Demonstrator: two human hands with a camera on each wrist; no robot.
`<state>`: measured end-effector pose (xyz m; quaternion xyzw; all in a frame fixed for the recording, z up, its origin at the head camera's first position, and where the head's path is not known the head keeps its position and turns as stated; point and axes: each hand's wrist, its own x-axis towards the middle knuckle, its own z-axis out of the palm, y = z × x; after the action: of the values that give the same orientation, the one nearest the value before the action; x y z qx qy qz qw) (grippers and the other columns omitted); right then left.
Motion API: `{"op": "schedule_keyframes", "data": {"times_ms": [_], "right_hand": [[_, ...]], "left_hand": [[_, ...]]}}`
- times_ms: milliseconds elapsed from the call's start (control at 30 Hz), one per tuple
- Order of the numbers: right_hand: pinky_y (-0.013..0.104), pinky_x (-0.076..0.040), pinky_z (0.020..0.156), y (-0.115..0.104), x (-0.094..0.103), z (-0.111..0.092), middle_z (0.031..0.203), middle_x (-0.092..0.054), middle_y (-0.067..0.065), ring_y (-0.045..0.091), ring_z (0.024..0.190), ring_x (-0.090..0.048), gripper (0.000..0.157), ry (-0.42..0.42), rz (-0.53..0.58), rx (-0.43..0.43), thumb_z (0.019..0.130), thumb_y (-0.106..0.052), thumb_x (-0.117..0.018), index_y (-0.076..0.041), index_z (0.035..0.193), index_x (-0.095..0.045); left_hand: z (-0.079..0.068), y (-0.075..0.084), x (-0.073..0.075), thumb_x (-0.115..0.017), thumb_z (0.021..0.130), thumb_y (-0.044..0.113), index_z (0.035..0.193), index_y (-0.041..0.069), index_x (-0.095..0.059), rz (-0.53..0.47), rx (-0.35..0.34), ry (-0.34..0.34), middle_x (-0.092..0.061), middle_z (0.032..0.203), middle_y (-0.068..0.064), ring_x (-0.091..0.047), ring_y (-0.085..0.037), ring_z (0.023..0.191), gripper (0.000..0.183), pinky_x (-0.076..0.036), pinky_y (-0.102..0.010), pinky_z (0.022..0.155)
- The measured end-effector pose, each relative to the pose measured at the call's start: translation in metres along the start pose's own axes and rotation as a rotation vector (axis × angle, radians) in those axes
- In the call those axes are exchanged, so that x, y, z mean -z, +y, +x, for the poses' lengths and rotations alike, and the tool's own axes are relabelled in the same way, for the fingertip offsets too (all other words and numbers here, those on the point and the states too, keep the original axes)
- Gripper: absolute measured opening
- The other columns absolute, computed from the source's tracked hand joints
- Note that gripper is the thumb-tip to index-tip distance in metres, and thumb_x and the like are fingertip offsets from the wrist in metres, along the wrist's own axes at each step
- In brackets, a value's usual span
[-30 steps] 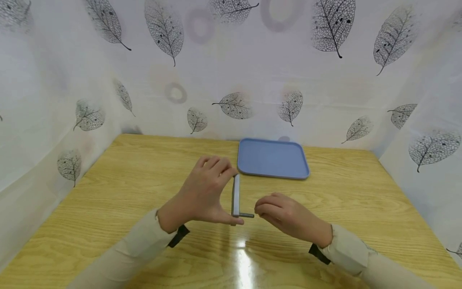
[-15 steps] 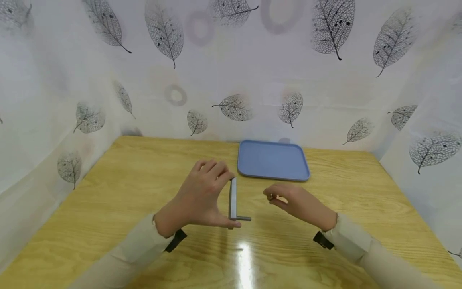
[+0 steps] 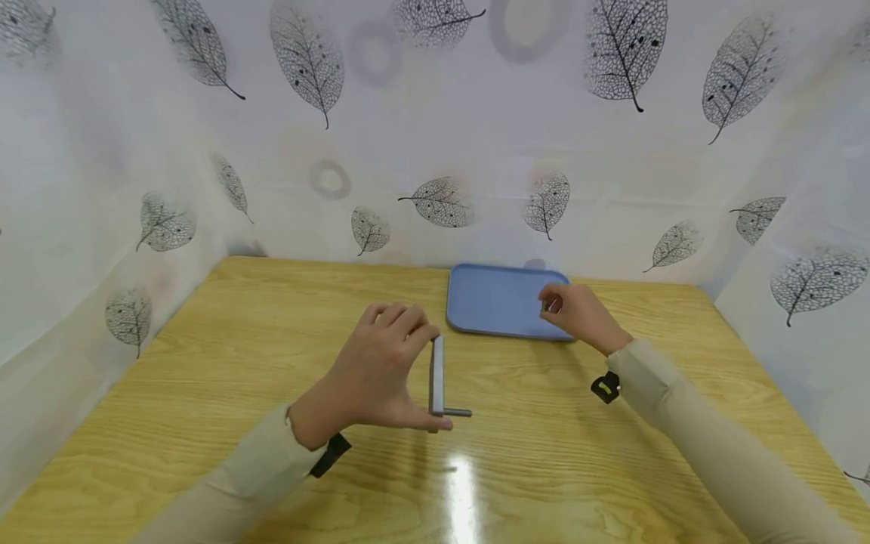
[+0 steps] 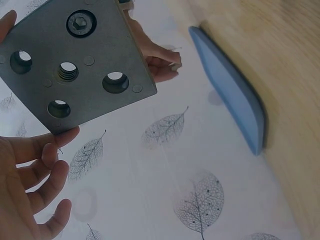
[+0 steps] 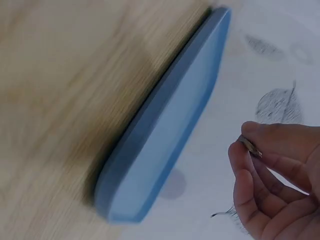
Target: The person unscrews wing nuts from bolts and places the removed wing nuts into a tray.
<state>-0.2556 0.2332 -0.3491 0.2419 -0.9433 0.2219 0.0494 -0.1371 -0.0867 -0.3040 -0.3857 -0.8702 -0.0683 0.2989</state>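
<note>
In the head view my left hand (image 3: 384, 370) grips a grey metal plate (image 3: 436, 378) by opposite edges, thumb below and fingertips above. A threaded bolt (image 3: 458, 412) sticks out to the right from its lower end. The left wrist view shows the plate's broad face (image 4: 40, 47), with several round holes and a hex-socket bolt head (image 4: 81, 23) in one. My right hand (image 3: 578, 313) is over the right part of the blue tray (image 3: 489, 298), pinching a small metal piece (image 5: 250, 146) between thumb and fingers. It is seen edge-on, so its exact kind is unclear.
The tray lies at the back of the wooden table (image 3: 306, 302), close to the leaf-patterned curtain (image 3: 435, 113). That curtain also borders the table on both sides. Light glares off the table's front middle.
My right hand has moved from the bolt's end away to the right and back, over the tray, carrying the small metal piece. My left hand has shifted only slightly with the plate.
</note>
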Motion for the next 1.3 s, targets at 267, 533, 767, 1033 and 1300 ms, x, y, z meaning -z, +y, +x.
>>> {"op": "schedule_keyframes", "data": {"times_ms": [267, 533, 767, 1033, 1300], "right_hand": [[0.039, -0.052, 0.068, 0.045, 0.0, 0.024, 0.085, -0.066, 0.018, 0.027, 0.077, -0.063, 0.019, -0.12, -0.038, -0.069, 0.078, 0.002, -0.068, 0.007, 0.097, -0.064], [0.039, -0.053, 0.067, 0.078, -0.002, 0.037, 0.085, -0.066, 0.021, 0.031, 0.078, -0.063, 0.018, -0.189, -0.082, -0.067, 0.078, 0.008, -0.061, 0.008, 0.096, -0.064], [0.039, -0.053, 0.069, 0.09, -0.001, 0.05, 0.092, -0.066, 0.023, 0.032, 0.084, -0.063, 0.022, -0.25, -0.076, -0.037, 0.08, 0.012, -0.055, 0.008, 0.099, -0.064], [0.037, -0.052, 0.069, 0.103, -0.005, 0.067, 0.088, -0.067, 0.015, 0.027, 0.082, -0.062, 0.02, -0.282, -0.138, -0.001, 0.08, 0.011, -0.058, 0.001, 0.094, -0.067], [0.036, -0.052, 0.067, 0.104, -0.009, 0.071, 0.089, -0.066, 0.014, 0.026, 0.082, -0.062, 0.028, -0.325, -0.175, -0.012, 0.08, 0.015, -0.05, -0.001, 0.095, -0.067]], "left_hand": [[-0.001, -0.001, 0.001, -0.064, 0.046, 0.084, 0.098, 0.012, -0.064, -0.005, 0.005, -0.006, -0.052, 0.092, 0.001, -0.047, -0.017, 0.087, 0.089, -0.039, -0.037, 0.082], [0.001, 0.0, 0.001, -0.064, 0.046, 0.085, 0.099, 0.012, -0.064, -0.001, 0.005, -0.027, -0.053, 0.093, 0.001, -0.049, -0.018, 0.088, 0.091, -0.04, -0.038, 0.084], [0.001, 0.002, 0.001, -0.065, 0.046, 0.085, 0.099, 0.011, -0.064, -0.003, 0.004, -0.028, -0.053, 0.093, 0.0, -0.049, -0.018, 0.088, 0.091, -0.04, -0.038, 0.084], [0.002, 0.002, 0.002, -0.066, 0.046, 0.084, 0.099, 0.011, -0.064, -0.001, 0.008, -0.032, -0.053, 0.094, 0.0, -0.05, -0.018, 0.089, 0.09, -0.04, -0.038, 0.084], [0.003, 0.0, 0.001, -0.064, 0.046, 0.085, 0.099, 0.012, -0.064, 0.012, 0.004, -0.03, -0.053, 0.094, 0.001, -0.049, -0.018, 0.088, 0.09, -0.041, -0.038, 0.084]]}}
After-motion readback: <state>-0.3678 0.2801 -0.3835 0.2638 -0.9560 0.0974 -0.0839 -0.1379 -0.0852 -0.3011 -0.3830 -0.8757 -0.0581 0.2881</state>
